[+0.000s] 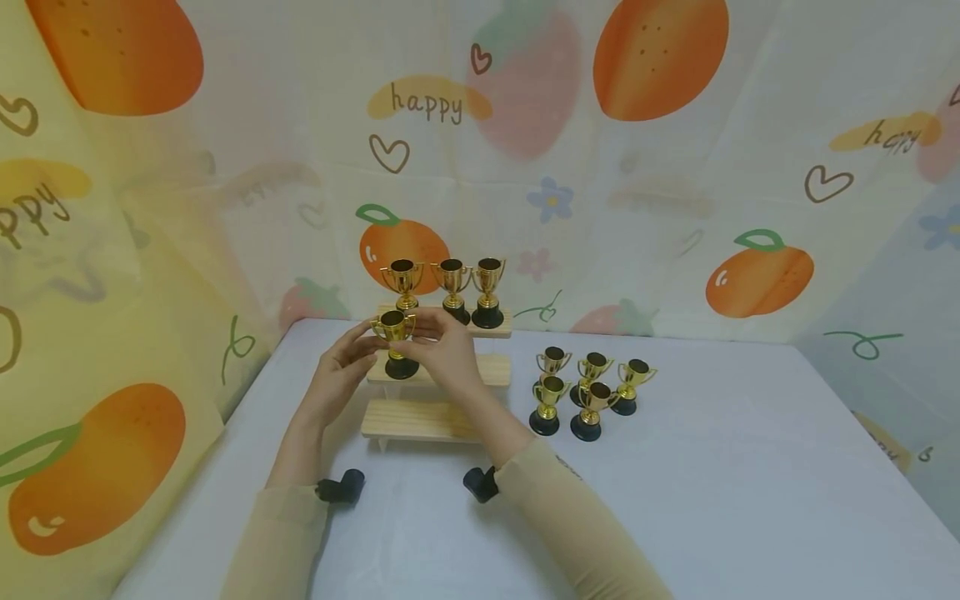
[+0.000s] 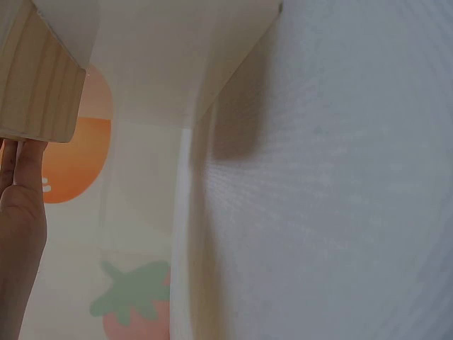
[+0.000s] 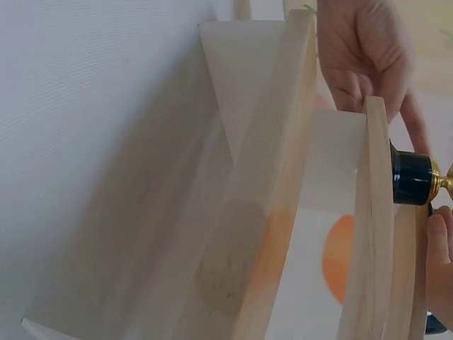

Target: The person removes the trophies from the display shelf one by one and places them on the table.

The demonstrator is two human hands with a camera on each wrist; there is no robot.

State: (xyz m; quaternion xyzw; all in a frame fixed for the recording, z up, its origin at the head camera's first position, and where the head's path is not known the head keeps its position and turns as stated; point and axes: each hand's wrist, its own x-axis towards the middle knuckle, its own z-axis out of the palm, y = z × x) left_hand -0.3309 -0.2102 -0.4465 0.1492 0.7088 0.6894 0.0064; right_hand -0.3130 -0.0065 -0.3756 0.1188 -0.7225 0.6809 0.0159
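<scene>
A small gold trophy cup (image 1: 393, 328) with a black base (image 3: 412, 177) stands upright at the left end of the middle step of a wooden tiered stand (image 1: 420, 419). My right hand (image 1: 448, 350) pinches this trophy from the right, thumb in front near the stem and fingers behind. From the left, my left hand (image 1: 341, 373) reaches in with relaxed fingers close to the trophy and the step's end. In the left wrist view, its fingers (image 2: 27, 170) extend past the wooden edge. Whether they touch the trophy is hidden.
On the top step stand three trophies, including one at its right end (image 1: 488, 292). Several more trophies, one at the front (image 1: 550, 404), are grouped on the white tabletop (image 1: 712, 492) right of the stand. A fruit-printed cloth (image 1: 315, 167) hangs behind.
</scene>
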